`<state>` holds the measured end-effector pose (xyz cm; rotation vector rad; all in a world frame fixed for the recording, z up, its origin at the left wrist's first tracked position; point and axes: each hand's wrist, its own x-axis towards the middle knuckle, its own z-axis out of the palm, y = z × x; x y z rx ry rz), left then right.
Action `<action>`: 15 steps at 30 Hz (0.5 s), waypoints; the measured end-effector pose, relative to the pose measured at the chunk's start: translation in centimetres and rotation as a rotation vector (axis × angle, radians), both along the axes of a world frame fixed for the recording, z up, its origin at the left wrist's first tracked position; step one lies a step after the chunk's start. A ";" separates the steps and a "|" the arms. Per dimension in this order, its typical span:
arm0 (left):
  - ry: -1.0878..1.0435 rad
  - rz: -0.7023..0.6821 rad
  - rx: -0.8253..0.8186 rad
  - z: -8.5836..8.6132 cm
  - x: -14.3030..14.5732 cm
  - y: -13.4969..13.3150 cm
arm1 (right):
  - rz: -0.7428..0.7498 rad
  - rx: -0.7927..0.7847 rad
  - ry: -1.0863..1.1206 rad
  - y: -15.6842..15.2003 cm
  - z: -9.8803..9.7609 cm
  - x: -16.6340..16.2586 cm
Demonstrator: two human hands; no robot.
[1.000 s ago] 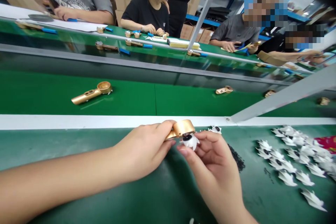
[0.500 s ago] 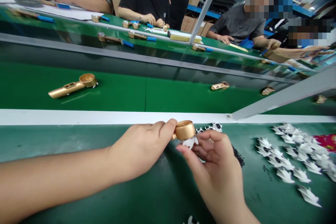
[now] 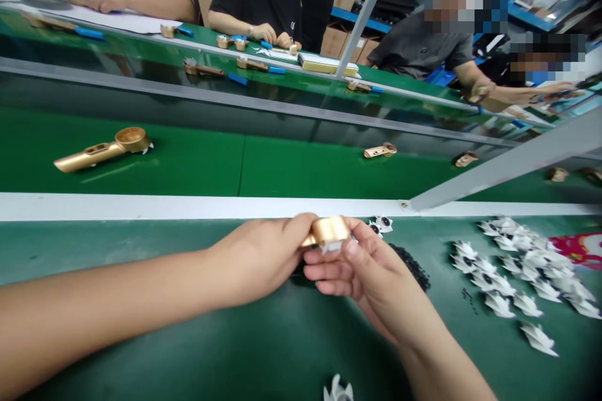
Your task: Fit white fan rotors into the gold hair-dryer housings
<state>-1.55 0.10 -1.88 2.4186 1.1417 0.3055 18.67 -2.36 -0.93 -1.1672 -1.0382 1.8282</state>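
Housing of gold colour (image 3: 332, 229) extends right from the left hand (image 3: 266, 257) gripping its handle (image 3: 308, 240), with the right hand (image 3: 369, 266) nearer its white impeller (image 3: 332, 246), pinching there.

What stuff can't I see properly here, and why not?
- Head view: the rest of the gold tool, hidden in the left hand.
- Head view: the white piece under it, partly hidden by the right hand.
- Head view: the bottom white piece, cut off by the lower edge.
- Head view: the black bits, too small to tell their shape.
- Head view: the red thing, cut off by the right edge.
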 end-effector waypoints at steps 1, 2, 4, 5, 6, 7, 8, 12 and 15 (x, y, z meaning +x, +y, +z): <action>0.041 0.058 0.017 0.3 -0.2 0.9 | -0.012 0.035 -0.045 0.3 0.2 0.6; 0.105 0.138 0.063 0.4 -0.6 1.9 | -0.050 0.103 -0.134 0.5 0.3 1.5; 0.268 0.313 0.181 0.4 -1.6 4.3 | -0.167 0.287 -0.431 0.6 0.5 3.8; 0.316 0.364 0.213 0.2 -2.2 5.5 | -0.214 0.372 -0.619 0.3 0.4 5.2; 0.350 0.391 0.227 -0.1 -2.9 6.6 | -0.236 0.441 -0.810 -0.1 0.3 6.4; 0.369 0.409 0.234 -0.4 -3.4 7.5 | -0.233 0.497 -0.985 -0.7 0.0 7.6; 0.386 0.422 0.242 -0.6 -3.9 8.1 | -0.204 0.547 -1.124 -1.4 -0.5 8.5; 0.368 0.427 0.372 -0.3 -4.0 6.2 | -0.044 0.759 -1.301 -4.7 -2.6 9.4; 0.197 0.151 0.275 1.5 -1.9 0.6 | -0.038 0.899 -1.337 -6.2 -3.9 8.5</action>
